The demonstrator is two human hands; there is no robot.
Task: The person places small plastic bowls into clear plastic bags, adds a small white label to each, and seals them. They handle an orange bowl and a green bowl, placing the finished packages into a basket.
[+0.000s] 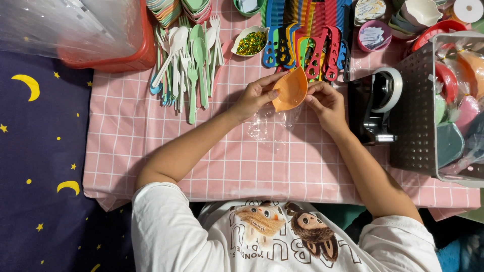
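Note:
An orange leaf-shaped plastic dish point(289, 88) is held between both hands above a pink checked table cover point(151, 151). My left hand point(256, 95) grips its left rim with thumb and fingers. My right hand point(326, 103) pinches its right edge. A clear plastic bag point(269, 123) hangs crumpled just under the dish, lying on the cover. Whether the dish sits partly inside the bag is unclear.
Pastel plastic spoons and forks point(186, 60) lie at the upper left, coloured combs point(307, 35) at the top middle, a small white dish of shiny green-gold bits point(250, 42) between them. A black tape dispenser point(375, 103) and a grey perforated basket point(433, 106) stand right. A red tub point(108, 55) sits top left.

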